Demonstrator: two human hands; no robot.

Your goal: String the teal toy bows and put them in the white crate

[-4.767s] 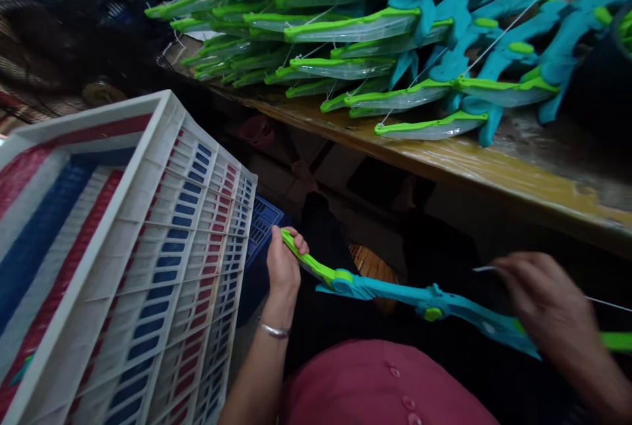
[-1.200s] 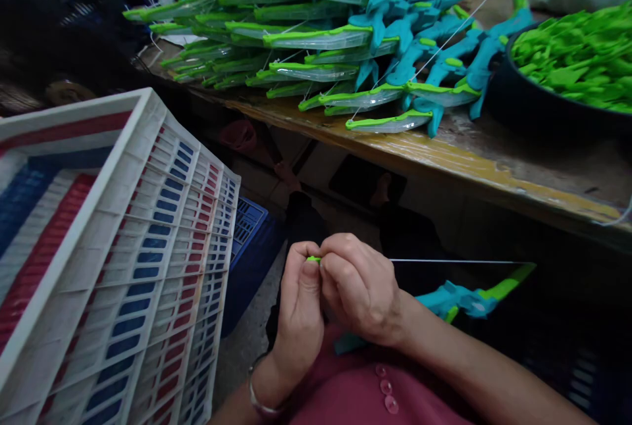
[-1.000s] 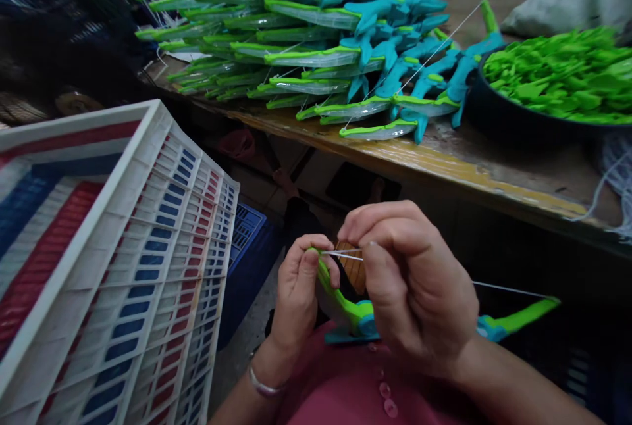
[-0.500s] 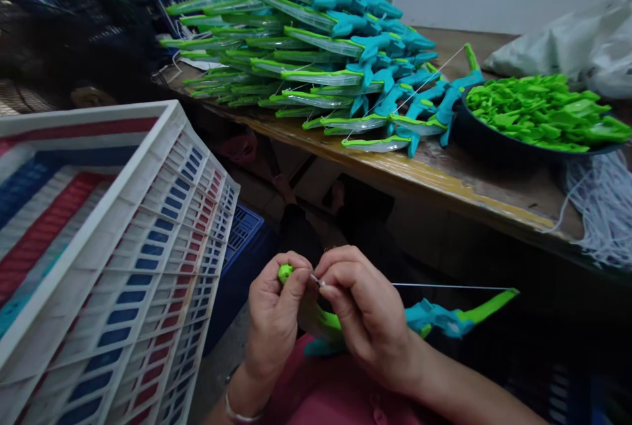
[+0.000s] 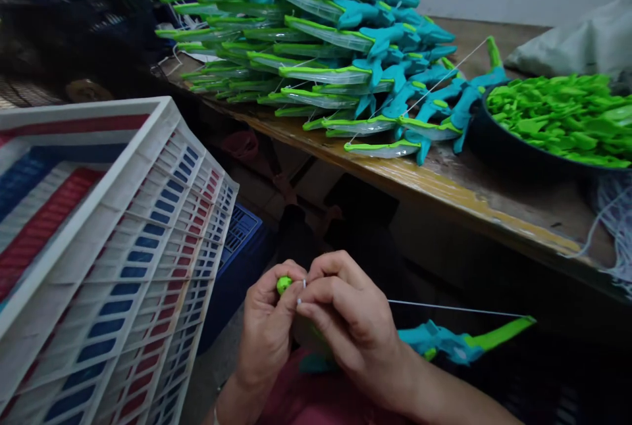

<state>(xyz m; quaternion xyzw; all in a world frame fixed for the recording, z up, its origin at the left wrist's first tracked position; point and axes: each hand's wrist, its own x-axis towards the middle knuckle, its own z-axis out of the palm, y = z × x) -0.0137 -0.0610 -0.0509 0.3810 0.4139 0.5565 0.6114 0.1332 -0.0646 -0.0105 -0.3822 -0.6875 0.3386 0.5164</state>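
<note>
The left hand [image 5: 266,329] is curled around the lime-green tip of a teal and lime-green plastic toy bow [image 5: 447,344], its fingers [image 5: 284,306] clamped on that rounded end, which peeks out just above the thumb. The right hand [image 5: 353,323] sits touching the left, its fingers [image 5: 316,293] pinched together on the end of a thin white string [image 5: 454,310] right beside the green tip. From that pinch the string runs taut to the right, out to the bow's far lime-green limb, which pokes out low in front of the counter edge. The teal grip of the bow lies behind and below the right wrist, close over the lap in a dark pink garment [image 5: 291,399]; the near limb is mostly hidden by both hands.

Above, on the worn yellowish wooden counter [image 5: 444,185], lies a large stack of finished teal and green toy bows [image 5: 316,50], many with strings fitted. Just to the right of the stack stands a black round tub [image 5: 513,152] heaped with loose lime-green plastic parts [image 5: 557,116], and a tangle of white string [image 5: 615,214] hangs over the counter edge at the far right. At the left stands a white slotted plastic crate [image 5: 148,227], with a blue crate [image 5: 241,241] low beside it.
</note>
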